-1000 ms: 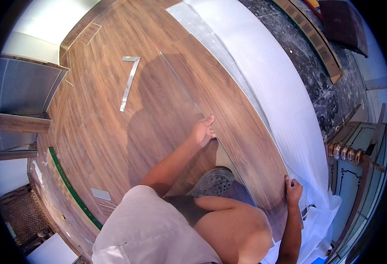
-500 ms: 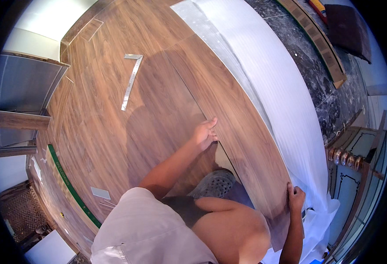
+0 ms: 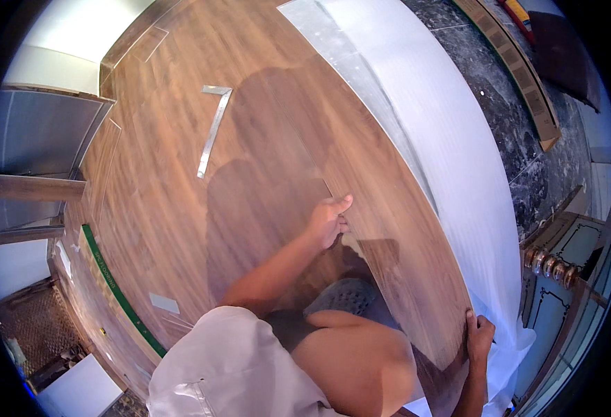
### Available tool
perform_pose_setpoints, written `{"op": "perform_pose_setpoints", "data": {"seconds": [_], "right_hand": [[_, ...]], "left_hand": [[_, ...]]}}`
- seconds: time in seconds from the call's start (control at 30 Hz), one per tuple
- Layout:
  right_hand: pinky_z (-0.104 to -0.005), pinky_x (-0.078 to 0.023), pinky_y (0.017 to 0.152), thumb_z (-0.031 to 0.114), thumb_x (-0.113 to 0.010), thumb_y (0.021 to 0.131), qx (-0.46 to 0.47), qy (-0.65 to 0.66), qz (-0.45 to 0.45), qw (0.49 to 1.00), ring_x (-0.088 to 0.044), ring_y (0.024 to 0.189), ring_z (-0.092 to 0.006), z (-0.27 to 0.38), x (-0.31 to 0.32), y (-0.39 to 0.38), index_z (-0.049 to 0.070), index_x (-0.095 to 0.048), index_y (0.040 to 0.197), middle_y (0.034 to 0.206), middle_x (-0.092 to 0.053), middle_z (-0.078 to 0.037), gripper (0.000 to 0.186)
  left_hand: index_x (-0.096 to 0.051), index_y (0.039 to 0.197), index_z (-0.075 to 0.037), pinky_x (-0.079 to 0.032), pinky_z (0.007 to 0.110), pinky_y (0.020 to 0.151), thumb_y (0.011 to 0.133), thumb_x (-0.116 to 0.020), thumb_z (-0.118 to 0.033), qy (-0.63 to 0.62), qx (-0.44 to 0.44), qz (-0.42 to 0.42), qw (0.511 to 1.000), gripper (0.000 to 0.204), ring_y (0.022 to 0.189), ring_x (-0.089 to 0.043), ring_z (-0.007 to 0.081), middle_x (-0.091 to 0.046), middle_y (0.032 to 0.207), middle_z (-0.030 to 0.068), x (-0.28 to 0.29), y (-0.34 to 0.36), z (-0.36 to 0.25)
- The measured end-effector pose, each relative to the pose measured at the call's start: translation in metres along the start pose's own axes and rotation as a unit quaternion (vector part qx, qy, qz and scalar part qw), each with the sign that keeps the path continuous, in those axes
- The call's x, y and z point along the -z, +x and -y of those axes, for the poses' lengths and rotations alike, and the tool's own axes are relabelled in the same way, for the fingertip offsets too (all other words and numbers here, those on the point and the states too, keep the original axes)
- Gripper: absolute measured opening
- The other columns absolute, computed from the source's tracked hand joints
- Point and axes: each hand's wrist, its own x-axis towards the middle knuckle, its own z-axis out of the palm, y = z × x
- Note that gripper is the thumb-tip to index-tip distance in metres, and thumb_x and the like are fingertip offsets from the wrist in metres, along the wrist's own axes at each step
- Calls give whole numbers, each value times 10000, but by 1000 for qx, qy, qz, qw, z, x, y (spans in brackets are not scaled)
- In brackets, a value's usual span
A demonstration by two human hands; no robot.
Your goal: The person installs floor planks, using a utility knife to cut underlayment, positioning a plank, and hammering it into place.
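Observation:
A long brown wood-look floor plank [image 3: 403, 236] lies along the right edge of the laid plank floor [image 3: 159, 153]. My left hand [image 3: 330, 221] is closed round the plank's left edge, thumb on top and fingers curled under. On the opposite edge, closer to me, my right hand [image 3: 480, 336] grips the plank with its thumb on the upper face. A dark gap shows between plank and floor near my left hand, and farther off the seam is faint. My foot in a grey perforated clog [image 3: 341, 297] is beside the gap, below my left hand.
A metal square [image 3: 213, 135] rests on the laid floor. White foam underlay [image 3: 451, 132] runs right of the plank, with dark bare floor [image 3: 489, 97] beyond. A long carton [image 3: 524, 76], a green-edged strip [image 3: 121, 288] and a cabinet [image 3: 563, 306] stand or lie around.
The gap along the plank's far left edge has narrowed to a faint seam. Both hands keep their grip and appear slightly lower and farther right; the whole view has shifted a little.

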Motion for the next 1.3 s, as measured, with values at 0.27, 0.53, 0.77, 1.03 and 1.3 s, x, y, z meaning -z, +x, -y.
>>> {"op": "perform_pose_setpoints", "data": {"seconds": [0.27, 0.53, 0.77, 1.03, 1.3], "right_hand": [[-509, -426, 599, 532, -674, 941, 3, -30, 17, 999, -492, 552, -415, -2, -38, 20, -66, -573, 657, 635, -543, -294, 670], [-534, -450, 667, 589, -632, 945, -13, -1, 32, 999, -582, 673, -474, -26, -106, 45, -58, -607, 702, 714, -596, -304, 691], [-542, -477, 782, 557, -598, 975, 8, 23, 30, 999, -634, 842, -489, -44, -166, 57, -59, -675, 843, 885, -657, -320, 635], [-501, -495, 866, 638, -519, 988, -69, 66, 133, 987, -659, 926, -406, -58, -134, 67, 35, -743, 1002, 987, -711, -241, 643], [-488, -534, 854, 626, -727, 816, -50, 229, -100, 967, -672, 896, -391, -63, -179, -10, 66, -769, 924, 878, -702, -213, 572]], "left_hand": [[-593, 1200, 10, -580, 420, 737, 971, -716, -377, 109, -11, -87, 990, 467, 845, -684, 289, -685, 1040, 141, 29, 39, 31], [-636, 1046, 12, -568, 407, 648, 1001, -612, -521, 310, 92, -75, 943, 536, 779, -694, 284, -682, 906, 195, 30, 36, 7], [-679, 809, -4, -526, 402, 579, 1003, -604, -475, 688, -167, -143, 692, 515, 566, -670, 261, -647, 622, 175, 55, 47, 6], [-684, 1290, -177, -574, 470, 778, 822, -776, -317, 938, -224, 33, 262, 497, 900, -705, 352, -744, 987, 122, 26, 48, -16], [-683, 989, -65, -508, 385, 562, 988, -613, -435, 782, -78, -75, 614, 377, 616, -618, 250, -638, 737, 90, 68, -1, -32]]}}
